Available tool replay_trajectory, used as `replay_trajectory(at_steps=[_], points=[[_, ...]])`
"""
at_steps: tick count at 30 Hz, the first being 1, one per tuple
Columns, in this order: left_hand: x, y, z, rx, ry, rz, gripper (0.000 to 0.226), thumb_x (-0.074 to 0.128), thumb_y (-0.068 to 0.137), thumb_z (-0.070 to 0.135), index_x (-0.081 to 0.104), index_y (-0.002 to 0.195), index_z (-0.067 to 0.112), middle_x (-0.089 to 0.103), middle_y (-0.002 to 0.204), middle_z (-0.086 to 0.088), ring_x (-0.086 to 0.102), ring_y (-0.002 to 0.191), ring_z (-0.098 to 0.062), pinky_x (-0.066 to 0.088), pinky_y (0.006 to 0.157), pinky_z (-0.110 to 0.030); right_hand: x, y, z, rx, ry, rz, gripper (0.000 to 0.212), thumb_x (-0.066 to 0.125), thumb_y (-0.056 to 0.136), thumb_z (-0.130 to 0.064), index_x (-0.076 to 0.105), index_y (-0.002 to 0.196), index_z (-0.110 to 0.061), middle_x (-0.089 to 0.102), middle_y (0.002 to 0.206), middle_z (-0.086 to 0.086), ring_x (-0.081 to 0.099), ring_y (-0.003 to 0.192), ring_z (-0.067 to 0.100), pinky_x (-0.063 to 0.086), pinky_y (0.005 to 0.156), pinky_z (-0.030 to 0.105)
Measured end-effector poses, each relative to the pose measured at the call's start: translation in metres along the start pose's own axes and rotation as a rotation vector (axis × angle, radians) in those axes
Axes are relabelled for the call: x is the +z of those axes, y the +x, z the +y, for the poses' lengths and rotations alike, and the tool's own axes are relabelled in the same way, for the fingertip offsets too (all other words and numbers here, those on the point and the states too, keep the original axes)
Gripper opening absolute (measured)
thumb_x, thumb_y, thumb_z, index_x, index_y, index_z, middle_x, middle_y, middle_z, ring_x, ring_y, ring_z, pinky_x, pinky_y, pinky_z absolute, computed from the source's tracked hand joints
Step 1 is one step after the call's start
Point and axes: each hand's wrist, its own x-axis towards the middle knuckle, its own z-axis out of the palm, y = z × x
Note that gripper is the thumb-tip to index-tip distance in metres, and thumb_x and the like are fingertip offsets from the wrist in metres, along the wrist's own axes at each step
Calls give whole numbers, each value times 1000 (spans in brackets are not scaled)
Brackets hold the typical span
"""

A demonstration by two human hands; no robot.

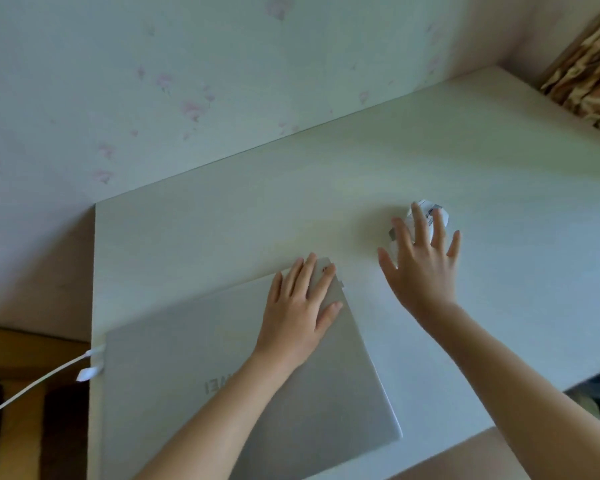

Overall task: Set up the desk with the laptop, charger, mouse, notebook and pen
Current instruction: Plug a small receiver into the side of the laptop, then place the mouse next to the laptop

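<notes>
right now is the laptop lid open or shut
Shut. The silver laptop lies flat on the desk, only its logo-marked lid showing, with the left hand resting flat on its far corner.

Home, looks like a bedroom or study corner. Evidence: wallpaper (pixel 153 81) is pale with a faint pink flower print, a domestic finish rather than an office one. Pale wood-grain surface (pixel 430 150) pushed into the wall corner. Patterned brown-and-cream curtain (pixel 589 88) at the far right edge. Closed silver laptop (pixel 194 375) on the surface, white cable (pixel 32 386) plugged into its left side. Wood-tone floor (pixel 21 348) at lower left.
</notes>
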Motion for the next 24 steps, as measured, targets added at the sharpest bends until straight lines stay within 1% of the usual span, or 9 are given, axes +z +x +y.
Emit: replay_trajectory(at_steps=[3,5,7,9,12,14,17,20,24], points=[[0,-5,4,-36,19,24,52,34,95,47,50,137,20,48,144,-13,47,131,-30,43,101,-47,9,15,-1,88,52,-66,36,59,86,-27,58,113,-4,44,141,20,34,131,46,43,89,58],[-1,-7,7,-60,30,10,50,34,96,45,52,136,20,50,142,-12,49,129,-29,45,97,-48,14,17,-3,72,47,-81,23,62,83,-19,64,96,0,50,132,22,40,125,49,50,77,54],[-2,-13,9,-82,29,-8,50,34,95,43,52,135,19,50,142,-11,50,128,-28,47,96,-50,15,14,-3,12,45,-53,13,63,82,-11,66,86,0,55,125,21,45,121,48,53,69,53],[-3,-21,10,-95,27,-35,50,34,94,43,53,134,19,50,142,-11,50,128,-29,46,95,-51,11,6,-1,-47,121,-36,9,63,81,-8,67,89,-3,58,124,16,46,123,42,54,70,52],[-4,-34,10,-98,27,-83,51,34,93,44,50,135,20,48,144,-10,47,130,-30,43,97,-54,-1,-14,-5,-149,293,-92,19,63,81,-10,66,100,-13,60,125,3,43,127,31,51,81,43],[-4,-42,11,-106,17,-118,52,32,94,43,49,137,19,46,145,-11,45,132,-32,41,99,-55,-11,-31,-11,-222,347,-96,22,64,80,-6,66,100,-15,63,118,-1,47,123,28,52,76,39],[-6,-51,14,-121,14,-149,52,32,95,43,47,138,19,44,146,-12,43,133,-33,40,99,-56,-21,-59,-21,-267,369,-87,22,65,79,-2,67,98,-15,65,113,0,50,118,27,53,69,36],[-8,-59,16,-134,2,-160,53,29,95,44,46,138,19,43,147,-12,42,133,-34,38,101,-57,-24,-79,-23,-286,343,-103,22,66,81,-2,67,100,-13,65,115,3,50,119,30,53,75,38],[-11,-62,17,-150,-9,-175,54,27,95,45,48,138,20,43,148,-11,43,134,-33,38,100,-58,-28,-89,-19,-287,320,-137,25,67,80,-1,66,102,-12,64,116,4,49,121,30,55,74,41]])
